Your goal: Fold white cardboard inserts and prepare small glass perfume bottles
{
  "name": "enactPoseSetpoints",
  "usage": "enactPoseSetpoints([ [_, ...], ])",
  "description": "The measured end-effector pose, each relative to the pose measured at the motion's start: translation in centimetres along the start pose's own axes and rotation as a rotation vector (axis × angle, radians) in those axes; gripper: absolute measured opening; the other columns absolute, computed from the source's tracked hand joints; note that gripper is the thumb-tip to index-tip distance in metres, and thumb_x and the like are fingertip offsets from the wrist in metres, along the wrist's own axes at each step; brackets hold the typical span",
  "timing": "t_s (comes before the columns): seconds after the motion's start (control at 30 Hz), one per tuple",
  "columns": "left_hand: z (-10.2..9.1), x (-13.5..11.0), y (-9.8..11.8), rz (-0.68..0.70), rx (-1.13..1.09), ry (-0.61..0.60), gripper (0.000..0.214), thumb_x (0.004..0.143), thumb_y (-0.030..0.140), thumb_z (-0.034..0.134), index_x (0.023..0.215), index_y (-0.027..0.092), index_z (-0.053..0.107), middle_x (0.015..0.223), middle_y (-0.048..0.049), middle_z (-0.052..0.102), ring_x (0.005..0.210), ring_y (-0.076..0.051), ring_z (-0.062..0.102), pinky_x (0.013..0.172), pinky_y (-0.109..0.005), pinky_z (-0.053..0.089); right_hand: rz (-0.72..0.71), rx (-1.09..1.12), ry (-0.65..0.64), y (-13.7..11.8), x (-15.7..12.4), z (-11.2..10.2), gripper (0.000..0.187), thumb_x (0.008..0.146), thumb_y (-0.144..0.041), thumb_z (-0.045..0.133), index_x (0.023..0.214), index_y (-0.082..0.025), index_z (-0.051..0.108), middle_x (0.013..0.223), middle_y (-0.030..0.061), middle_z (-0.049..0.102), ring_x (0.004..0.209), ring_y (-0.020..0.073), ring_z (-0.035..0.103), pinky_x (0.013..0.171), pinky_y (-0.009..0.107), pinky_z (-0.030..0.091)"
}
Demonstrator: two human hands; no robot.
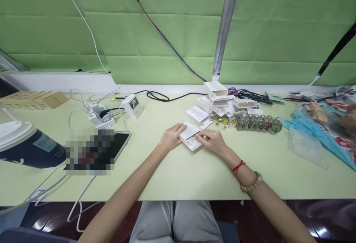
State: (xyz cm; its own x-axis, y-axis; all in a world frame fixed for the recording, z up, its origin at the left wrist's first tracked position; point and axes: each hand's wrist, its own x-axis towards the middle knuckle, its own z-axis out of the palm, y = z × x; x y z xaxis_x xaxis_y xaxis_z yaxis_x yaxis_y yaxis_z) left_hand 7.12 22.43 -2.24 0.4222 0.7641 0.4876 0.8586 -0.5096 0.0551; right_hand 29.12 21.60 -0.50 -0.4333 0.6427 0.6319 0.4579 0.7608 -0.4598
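Observation:
A small white cardboard box (188,131) with printed text lies on the table between my hands, its near end flap folded out. My left hand (171,138) grips its left side, thumb and fingers closed on it. At the box's near right end, the fingers of my right hand (213,140) are pinched together. A tiny dark and gold spot shows by those fingertips, too small to name. Just beyond lies another white box (198,115), and behind it a pile of white boxes (216,90), some with open ends.
Right of the pile are small gold pieces (222,121) and a row of clear round items (258,123). Blue plastic (308,128) and a clear bag (306,146) lie farther right. On the left are a phone (121,143), a cup (30,144), a power strip (101,117) and cables.

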Motion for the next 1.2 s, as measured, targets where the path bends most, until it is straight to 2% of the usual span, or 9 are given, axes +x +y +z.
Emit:
enactPoseSetpoints([
  [0.13,0.0,0.1,0.0,-0.023,-0.006,0.017,0.037,0.08,0.03,0.049,0.115,0.019,0.053,0.11,-0.0065,0.058,0.096,-0.016,0.058,0.067,-0.024,0.046,0.034,0.035,-0.068,0.1,0.0,0.0,0.02,0.082,-0.034,0.052,0.087,-0.018,0.064,0.075,0.0003,0.059,0.052,0.0058,0.042,0.053,0.02,0.035],
  [0.23,-0.2,0.3,0.1,-0.079,-0.045,0.057,0.037,0.077,0.03,0.052,0.112,0.019,0.055,0.106,-0.004,0.061,0.091,-0.014,0.059,0.066,-0.023,0.045,0.054,0.046,-0.126,0.1,0.0,-0.3,0.026,0.08,-0.032,0.056,0.105,-0.024,0.06,0.081,-0.0014,0.057,0.053,0.0052,0.041,0.056,0.019,0.036],
  [0.3,-0.3,0.4,0.1,-0.07,-0.053,0.079,0.036,0.076,0.029,0.053,0.111,0.019,0.055,0.105,-0.0033,0.061,0.091,-0.014,0.059,0.065,-0.023,0.045,0.066,0.035,-0.155,0.0,0.1,-0.5,0.03,0.08,-0.033,0.056,0.109,-0.026,0.057,0.081,-0.002,0.055,0.057,0.0056,0.043,0.057,0.019,0.036],
  [0.47,-0.3,0.4,0.1,-0.067,-0.052,0.074,0.036,0.076,0.028,0.052,0.11,0.018,0.055,0.105,-0.0038,0.061,0.09,-0.014,0.06,0.066,-0.023,0.045,0.071,0.007,-0.189,-0.1,0.0,-0.6,0.022,0.082,-0.034,0.053,0.1,-0.022,0.058,0.083,0.0002,0.054,0.062,0.0076,0.047,0.058,0.02,0.036],
  [0.7,-0.1,0.4,-0.1,-0.042,-0.055,0.151,0.035,0.073,0.03,0.056,0.106,0.019,0.057,0.1,-0.0008,0.063,0.087,-0.012,0.06,0.064,-0.022,0.045,0.166,-0.034,-0.163,0.0,0.0,-0.5,0.034,0.077,-0.037,0.059,0.107,-0.024,0.053,0.071,-0.004,0.052,0.057,0.0067,0.046,0.055,0.02,0.033],
  [0.87,0.2,0.3,-0.2,0.005,-0.017,0.212,0.034,0.073,0.032,0.056,0.104,0.019,0.058,0.099,-0.0016,0.064,0.085,-0.012,0.061,0.063,-0.023,0.046,0.172,0.001,-0.214,0.1,0.0,-0.9,0.033,0.077,-0.038,0.059,0.106,-0.024,0.052,0.069,-0.0044,0.05,0.057,0.007,0.045,0.055,0.02,0.033],
  [1.1,0.3,0.2,-0.2,0.123,0.08,0.241,0.031,0.079,0.03,0.05,0.105,0.016,0.058,0.104,-0.0037,0.063,0.09,-0.014,0.061,0.064,-0.025,0.048,0.121,-0.014,-0.123,0.1,0.0,-0.7,0.024,0.083,-0.041,0.052,0.082,-0.018,0.057,0.084,0.0006,0.051,0.054,0.0048,0.041,0.057,0.021,0.034],
  [1.2,0.3,0.2,-0.2,0.127,0.08,0.235,0.032,0.079,0.029,0.05,0.107,0.016,0.058,0.104,-0.0041,0.063,0.09,-0.014,0.061,0.066,-0.025,0.048,0.064,-0.056,-0.079,0.3,0.0,-0.3,0.022,0.079,-0.037,0.057,0.069,-0.016,0.059,0.092,0.0031,0.051,0.066,0.0068,0.048,0.059,0.021,0.036],
])
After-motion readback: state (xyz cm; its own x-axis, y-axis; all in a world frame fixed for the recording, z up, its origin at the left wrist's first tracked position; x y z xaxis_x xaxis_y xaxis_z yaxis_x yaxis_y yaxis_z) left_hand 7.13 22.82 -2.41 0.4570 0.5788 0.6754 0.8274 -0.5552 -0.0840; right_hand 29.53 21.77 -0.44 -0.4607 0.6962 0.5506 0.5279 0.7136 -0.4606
